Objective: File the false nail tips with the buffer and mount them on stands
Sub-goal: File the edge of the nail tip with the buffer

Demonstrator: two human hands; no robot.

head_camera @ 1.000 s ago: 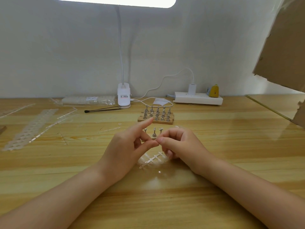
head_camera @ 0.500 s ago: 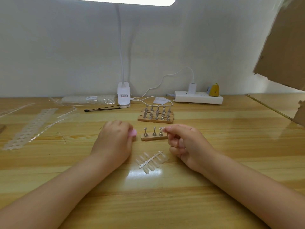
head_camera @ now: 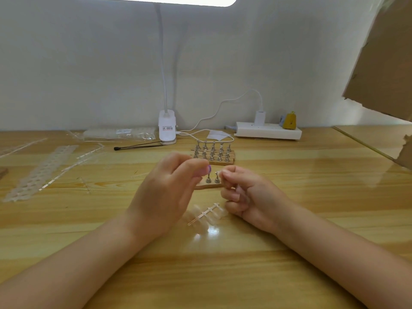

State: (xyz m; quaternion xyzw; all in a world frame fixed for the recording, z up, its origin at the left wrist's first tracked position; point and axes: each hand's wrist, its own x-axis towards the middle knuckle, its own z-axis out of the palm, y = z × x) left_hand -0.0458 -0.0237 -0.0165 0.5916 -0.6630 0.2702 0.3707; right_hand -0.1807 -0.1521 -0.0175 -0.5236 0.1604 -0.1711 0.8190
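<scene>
My left hand is raised above the table and pinches a small pink-purple buffer between thumb and fingers. My right hand pinches a clear false nail tip at its fingertips, a short way right of the buffer. Between and just behind the hands sits a small wooden base with metal stands. A strip of clear nail tips on a sprue lies on the table below the hands. A larger wooden block of stands stands farther back.
A clip lamp base, a black stick tool, a bagged pack of tips and a white power strip line the back. Empty plastic sprues lie at left. Cardboard hangs at the upper right.
My left hand went down to the table at the left, took the pink buffer, and has lifted it toward the right hand. My right hand keeps the nail tip near the small stand base.
</scene>
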